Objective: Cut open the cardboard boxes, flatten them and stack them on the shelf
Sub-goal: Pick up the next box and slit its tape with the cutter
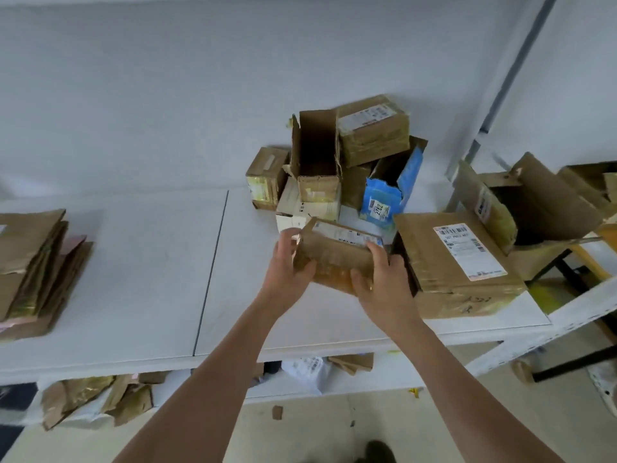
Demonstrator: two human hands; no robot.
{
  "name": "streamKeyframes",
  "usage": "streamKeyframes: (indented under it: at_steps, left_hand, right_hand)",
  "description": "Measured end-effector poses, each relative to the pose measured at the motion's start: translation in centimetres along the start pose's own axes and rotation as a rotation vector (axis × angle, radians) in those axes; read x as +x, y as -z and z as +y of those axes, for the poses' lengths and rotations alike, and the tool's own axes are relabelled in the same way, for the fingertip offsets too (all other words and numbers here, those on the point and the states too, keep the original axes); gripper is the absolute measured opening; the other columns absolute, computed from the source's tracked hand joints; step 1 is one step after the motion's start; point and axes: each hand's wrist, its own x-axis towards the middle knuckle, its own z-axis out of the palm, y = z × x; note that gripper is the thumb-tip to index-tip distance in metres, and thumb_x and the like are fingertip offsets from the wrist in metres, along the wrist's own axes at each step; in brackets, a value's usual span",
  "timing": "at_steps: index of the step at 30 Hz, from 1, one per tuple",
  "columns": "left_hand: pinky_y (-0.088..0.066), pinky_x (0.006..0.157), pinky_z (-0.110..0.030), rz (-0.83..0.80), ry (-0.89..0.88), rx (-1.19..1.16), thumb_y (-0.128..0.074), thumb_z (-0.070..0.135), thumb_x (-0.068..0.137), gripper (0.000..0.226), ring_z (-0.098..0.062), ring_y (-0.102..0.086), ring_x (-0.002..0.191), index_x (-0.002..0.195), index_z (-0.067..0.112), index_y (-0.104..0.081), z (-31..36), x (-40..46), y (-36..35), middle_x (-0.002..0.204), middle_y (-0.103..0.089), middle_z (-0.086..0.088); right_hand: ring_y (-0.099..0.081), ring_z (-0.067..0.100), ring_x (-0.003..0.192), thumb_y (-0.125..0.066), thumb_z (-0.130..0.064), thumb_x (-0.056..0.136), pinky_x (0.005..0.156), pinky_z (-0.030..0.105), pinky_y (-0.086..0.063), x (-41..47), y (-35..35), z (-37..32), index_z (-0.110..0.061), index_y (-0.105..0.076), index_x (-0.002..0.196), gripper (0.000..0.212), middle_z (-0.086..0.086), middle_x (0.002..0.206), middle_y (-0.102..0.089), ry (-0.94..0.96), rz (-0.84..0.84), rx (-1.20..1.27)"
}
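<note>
— While the fingers (pixel 375 248) of the right hand (pixel 384 282) curled over the far top edge of the small box (pixel 337 259), what was the thumb doing?

— It lay along the near side, so that hand was grasping the box. The left hand (pixel 287 265) did likewise at the other end: fingers wrapped round the left corner, thumb pressed on the front face. Both hands held the one box, tilted, with its label facing up.

— Where was the box?

— Above the white shelf (pixel 150 279), near its front edge and right of the seam between the boards. I could not tell whether its bottom touched the board.

— And around it?

— Just to the right sat a big taped box (pixel 460 265) with a white label, close beside the right hand. Behind the held box was a heap: a white box (pixel 300 212), an open brown carton (pixel 317 158) standing on end, a blue box (pixel 384 198) torn open, a taped box (pixel 374 132) perched on top and a small one (pixel 267 175) at the left.

— Further out?

— Far right, a large open carton (pixel 541 202) leaned by the shelf post. Far left on the shelf lay a stack of flattened cardboard (pixel 33 265). Below, on the lower shelf, were torn scraps (pixel 100 399) of cardboard.
</note>
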Motion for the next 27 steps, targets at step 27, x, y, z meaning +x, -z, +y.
streamKeyframes:
  at_steps: [27]
  left_hand:
    - [-0.036, 0.051, -0.017, 0.613, 0.446, 0.161, -0.055, 0.038, 0.099, 0.020, -0.002, -0.053, 0.073, 0.114, 0.027, -0.049, -9.0, -6.2, 16.5, 0.086, -0.054, 0.013]
  right_hand:
    - [-0.061, 0.028, 0.106, -0.035, -0.022, 0.105, 0.088, 0.039, -0.050, 4.4, -14.6, -8.4, -0.018, -0.054, 0.136, 0.037, 0.012, 0.115, -0.064, 0.248, -0.362, -0.054]
